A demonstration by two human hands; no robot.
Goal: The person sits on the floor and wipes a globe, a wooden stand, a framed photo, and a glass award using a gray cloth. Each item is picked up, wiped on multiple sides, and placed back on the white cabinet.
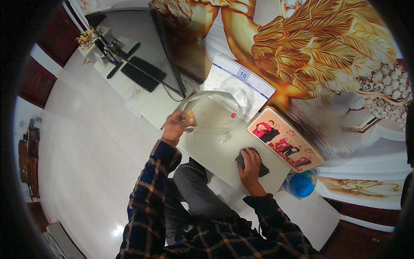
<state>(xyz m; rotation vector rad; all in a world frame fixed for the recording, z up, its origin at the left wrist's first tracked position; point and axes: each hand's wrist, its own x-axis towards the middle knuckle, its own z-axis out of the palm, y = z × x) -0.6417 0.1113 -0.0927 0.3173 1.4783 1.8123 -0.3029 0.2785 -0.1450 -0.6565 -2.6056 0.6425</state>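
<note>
My left hand [179,127] grips the left rim of a large clear bowl-like container [215,119], with something yellow-orange at the fingertips. The container is tilted over the pale tabletop [207,155], and the lower part of a desk calendar [241,81] shows through it. On the table to the right, my right hand [250,165] lies on a dark grey cloth [263,170], fingers curled over it. A framed set of photos [284,139] leans beside the cloth, against the wall.
A large television [139,42] stands on a low white cabinet [142,105] at the upper left. A blue, round-topped object [300,184] is just off the table's right end. My knees are by the table's near edge. A gold-patterned wall bounds the far side.
</note>
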